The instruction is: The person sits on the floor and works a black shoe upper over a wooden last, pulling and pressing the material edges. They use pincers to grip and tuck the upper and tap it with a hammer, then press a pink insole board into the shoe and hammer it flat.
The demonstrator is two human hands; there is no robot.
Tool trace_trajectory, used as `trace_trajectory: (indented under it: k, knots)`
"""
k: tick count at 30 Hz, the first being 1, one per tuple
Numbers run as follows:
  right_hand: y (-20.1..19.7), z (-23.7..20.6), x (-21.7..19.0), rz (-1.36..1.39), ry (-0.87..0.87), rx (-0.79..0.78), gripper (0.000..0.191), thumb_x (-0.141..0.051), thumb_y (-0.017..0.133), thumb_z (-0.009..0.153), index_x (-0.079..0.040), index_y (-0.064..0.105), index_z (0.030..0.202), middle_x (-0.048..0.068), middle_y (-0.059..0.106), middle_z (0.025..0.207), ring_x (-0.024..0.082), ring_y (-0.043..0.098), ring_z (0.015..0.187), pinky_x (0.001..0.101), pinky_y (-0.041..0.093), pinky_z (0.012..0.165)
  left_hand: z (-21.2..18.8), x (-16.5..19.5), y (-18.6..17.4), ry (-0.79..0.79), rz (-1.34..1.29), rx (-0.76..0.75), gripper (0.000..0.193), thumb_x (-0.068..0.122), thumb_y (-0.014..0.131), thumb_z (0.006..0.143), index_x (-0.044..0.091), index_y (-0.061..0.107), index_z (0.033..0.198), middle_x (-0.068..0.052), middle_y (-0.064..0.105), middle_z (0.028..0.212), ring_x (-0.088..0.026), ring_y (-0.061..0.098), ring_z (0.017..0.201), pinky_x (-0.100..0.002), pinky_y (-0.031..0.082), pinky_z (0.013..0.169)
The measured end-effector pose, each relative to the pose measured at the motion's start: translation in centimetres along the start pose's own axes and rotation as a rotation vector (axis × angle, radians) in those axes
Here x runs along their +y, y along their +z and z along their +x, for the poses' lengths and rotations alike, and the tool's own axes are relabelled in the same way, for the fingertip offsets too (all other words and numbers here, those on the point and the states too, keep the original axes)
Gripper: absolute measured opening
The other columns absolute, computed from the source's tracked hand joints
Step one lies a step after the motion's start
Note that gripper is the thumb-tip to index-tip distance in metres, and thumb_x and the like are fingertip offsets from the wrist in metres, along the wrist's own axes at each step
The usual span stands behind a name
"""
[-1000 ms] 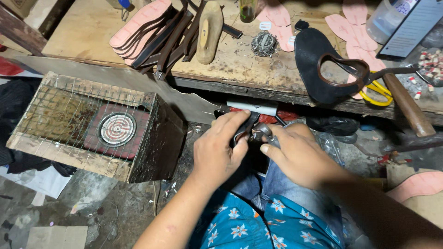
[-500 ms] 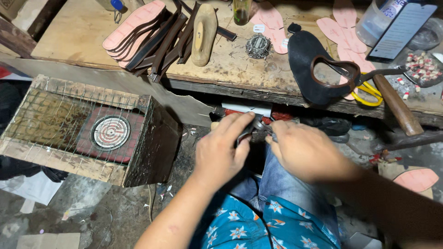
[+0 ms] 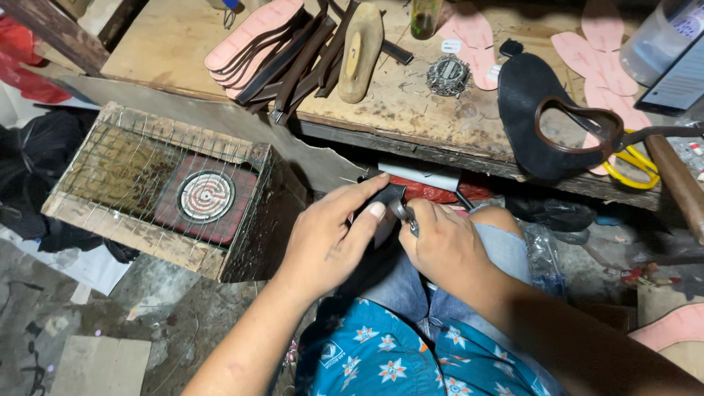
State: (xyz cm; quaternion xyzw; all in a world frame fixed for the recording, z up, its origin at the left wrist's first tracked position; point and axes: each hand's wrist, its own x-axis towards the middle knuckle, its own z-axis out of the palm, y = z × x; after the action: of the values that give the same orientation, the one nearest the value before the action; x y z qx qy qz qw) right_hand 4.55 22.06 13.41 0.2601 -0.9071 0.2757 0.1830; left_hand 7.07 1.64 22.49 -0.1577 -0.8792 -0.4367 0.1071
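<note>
Both hands meet over my lap, just below the bench edge. My left hand [image 3: 330, 238] grips a dark shoe piece [image 3: 386, 196], with the thumb stretched along its top and a fingertip pressed on its side. My right hand [image 3: 449, 248] is closed around a small metal tool [image 3: 404, 213] whose tip touches the dark piece. Most of the piece and the tool is hidden by my fingers. My jeans and a blue flowered shirt [image 3: 381, 352] lie under the hands.
The wooden workbench [image 3: 176, 51] carries pink insoles [image 3: 249, 33], dark straps [image 3: 293, 62], a wooden last [image 3: 359, 51], a heap of tacks [image 3: 448, 75], a black upper [image 3: 539, 117], yellow scissors [image 3: 632, 165] and a hammer handle [image 3: 678, 183]. A wire-covered wooden box with a coil heater [image 3: 205, 196] stands left.
My hands have drawn closer together on the dark piece, and the left thumb now lies along its top. The view has shifted slightly over the bench.
</note>
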Motion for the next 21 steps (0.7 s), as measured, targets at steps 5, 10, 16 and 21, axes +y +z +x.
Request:
trace_trajectory:
  k: [5, 10, 16, 21]
  knots:
    - [-0.9, -0.1, -0.9, -0.026, -0.016, -0.094, 0.030, -0.016, 0.072, 0.081, -0.005, 0.058, 0.104, 0.018, 0.068, 0.086, 0.039, 0.068, 0.081, 0.0491, 0.053, 0.068, 1.6, 0.6, -0.2, -0.416, -0.197, -0.269, 0.040, 0.029, 0.055, 0.098, 0.014, 0.067, 0.133, -0.016, 0.073, 0.077, -0.029, 0.072, 0.069, -0.036, 0.057, 0.067]
    - [-4.2, 0.8, -1.3, -0.149, -0.067, -0.227, 0.037, -0.017, 0.071, 0.076, 0.001, 0.055, 0.104, 0.021, 0.067, 0.084, 0.039, 0.068, 0.081, 0.0486, 0.055, 0.070, 1.9, 1.7, 0.3, -0.334, -0.090, -0.215, 0.038, 0.030, 0.058, 0.093, 0.014, 0.067, 0.125, -0.015, 0.071, 0.068, -0.027, 0.073, 0.058, -0.039, 0.056, 0.059]
    - [-10.2, 1.4, -3.4, -0.215, 0.281, -0.942, 0.042, -0.029, 0.064, 0.088, -0.001, 0.049, 0.115, 0.019, 0.068, 0.082, 0.036, 0.070, 0.082, 0.0480, 0.055, 0.075, 2.0, 2.5, 1.8, 0.052, -0.016, -0.132, 0.023, 0.025, 0.062, 0.097, 0.012, 0.069, 0.115, -0.016, 0.072, 0.083, -0.039, 0.069, 0.079, -0.047, 0.054, 0.069]
    - [-10.0, 2.4, -2.2, 0.326, 0.372, -0.951, 0.034, -0.032, 0.065, 0.083, -0.006, 0.058, 0.104, 0.021, 0.070, 0.078, 0.037, 0.072, 0.077, 0.0471, 0.055, 0.073, 1.8, 2.5, 1.9, -0.096, -0.050, -0.220, 0.025, 0.024, 0.059, 0.092, 0.013, 0.070, 0.113, -0.016, 0.072, 0.081, -0.038, 0.071, 0.075, -0.047, 0.056, 0.069]
